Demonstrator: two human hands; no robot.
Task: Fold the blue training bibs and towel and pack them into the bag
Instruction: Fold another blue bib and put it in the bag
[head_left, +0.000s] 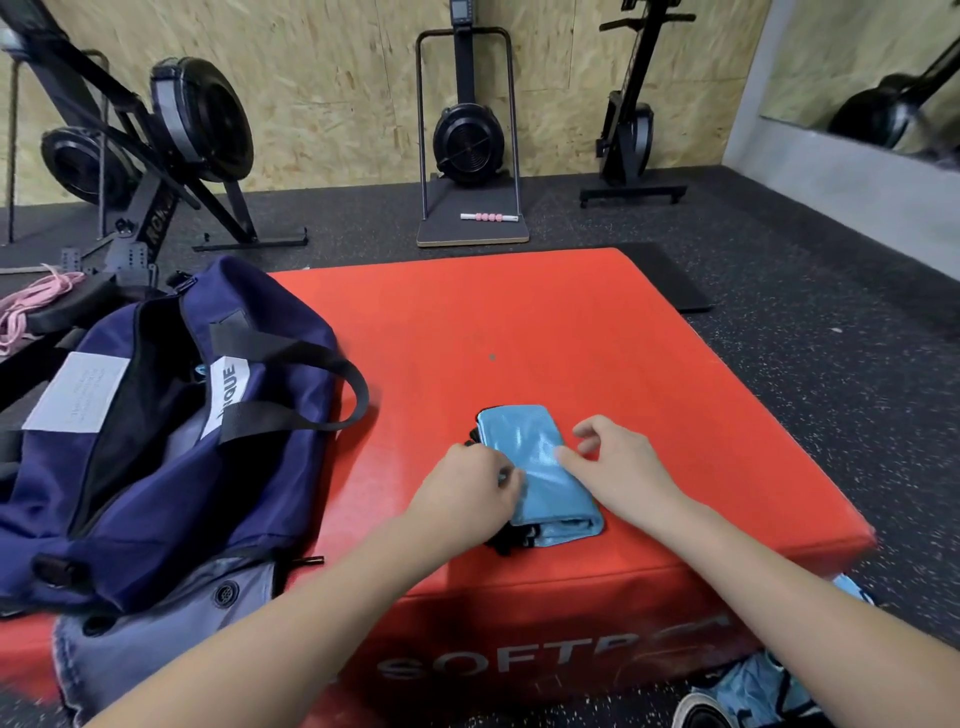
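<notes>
A light blue bib (537, 467) with black trim lies folded into a narrow packet on the red soft box (597, 353). My left hand (470, 491) pinches the packet's left edge near its middle. My right hand (605, 457) sits at the packet's right edge, thumb touching the cloth and fingers loosely curled above it. The navy duffel bag (156, 441) stands unzipped on the box's left side, its black handles drooping toward the bib. More light blue cloth (758, 686) lies on the floor at the box's front right corner.
Denim fabric (171, 623) hangs over the box's front left, under the bag. Rowing machines and a ski trainer (470, 130) line the plywood wall behind. A pink rope (31, 306) lies on the floor at the left. A black mat (670, 280) lies behind the box.
</notes>
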